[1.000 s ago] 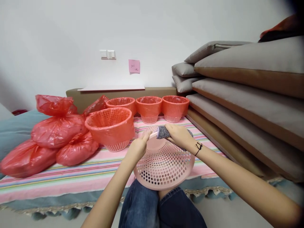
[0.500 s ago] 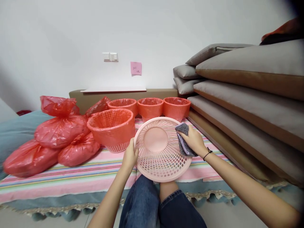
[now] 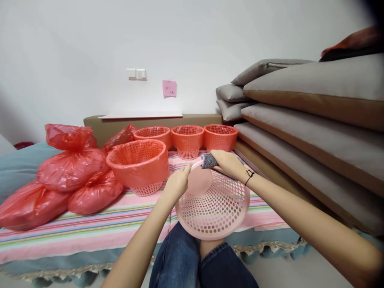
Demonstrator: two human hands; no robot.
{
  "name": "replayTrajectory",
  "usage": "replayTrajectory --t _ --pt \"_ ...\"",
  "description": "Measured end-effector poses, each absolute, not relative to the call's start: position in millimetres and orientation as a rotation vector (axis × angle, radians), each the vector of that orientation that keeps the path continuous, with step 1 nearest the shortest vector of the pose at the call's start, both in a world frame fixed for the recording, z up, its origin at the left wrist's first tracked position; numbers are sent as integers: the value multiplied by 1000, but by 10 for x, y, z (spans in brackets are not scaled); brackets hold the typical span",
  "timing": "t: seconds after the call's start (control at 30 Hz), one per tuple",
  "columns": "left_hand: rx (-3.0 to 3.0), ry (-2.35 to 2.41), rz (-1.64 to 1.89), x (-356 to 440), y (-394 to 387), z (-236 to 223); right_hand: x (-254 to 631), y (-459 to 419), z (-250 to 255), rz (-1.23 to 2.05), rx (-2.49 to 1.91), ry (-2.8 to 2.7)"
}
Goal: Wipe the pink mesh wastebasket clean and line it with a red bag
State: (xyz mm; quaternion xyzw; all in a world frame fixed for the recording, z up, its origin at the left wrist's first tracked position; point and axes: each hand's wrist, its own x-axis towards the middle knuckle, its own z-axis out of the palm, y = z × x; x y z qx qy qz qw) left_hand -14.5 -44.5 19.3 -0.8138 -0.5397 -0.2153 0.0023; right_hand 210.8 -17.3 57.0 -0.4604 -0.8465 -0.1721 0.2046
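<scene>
A pale pink plastic basket (image 3: 214, 208) with a perforated wall is tilted above my knees, its open mouth toward me. My left hand (image 3: 177, 182) is closed on its rim at the upper left, the thumb lying along the edge. With my right hand (image 3: 226, 162) I grip a folded grey cloth (image 3: 209, 161) and press it over the far rim. The palm side of that hand and part of the cloth are hidden. Beyond the left hand stands a red basket (image 3: 141, 164) lined with a red plastic bag.
Three more red baskets (image 3: 187, 138) line the back of the striped cloth (image 3: 120, 232). Several tied red bags (image 3: 72, 172) are heaped at left. Grey cushions (image 3: 300, 116) are stacked high at right. A pink note (image 3: 169, 88) and light switches (image 3: 136, 74) are on the wall.
My right hand has moved the cloth from the basket's right side to its far rim. The basket has tipped, and my left hand has shifted up and right with the rim.
</scene>
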Motion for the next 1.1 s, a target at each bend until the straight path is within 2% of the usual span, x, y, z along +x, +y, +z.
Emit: replayTrajectory --t 0.23,0.37,0.47,0.57,0.87,1.0,1.1 --pt "-2371 -1783 -1443 -278 -476 -301 2192 -177 404 -439 -1484 -2117" --pt "-2199 -1919 -1668 -391 -480 -574 2268 -234 229 -324 -1600 -1939" --pt "-2243 -1930 -1588 -494 -457 -648 2321 -279 157 -240 -1653 -1857" --pt "-2385 -1901 -1344 -582 -414 -569 2354 -293 220 -221 -1663 -1870" --pt "-2562 -1698 -481 -345 -392 203 1976 -232 626 -456 -1356 -2370" --pt "-2531 -1670 -495 -269 -402 269 1883 -186 607 -448 -1314 -2424" --pt "-2488 -1768 -805 -327 -389 117 1965 -126 545 -408 -1348 -2342"
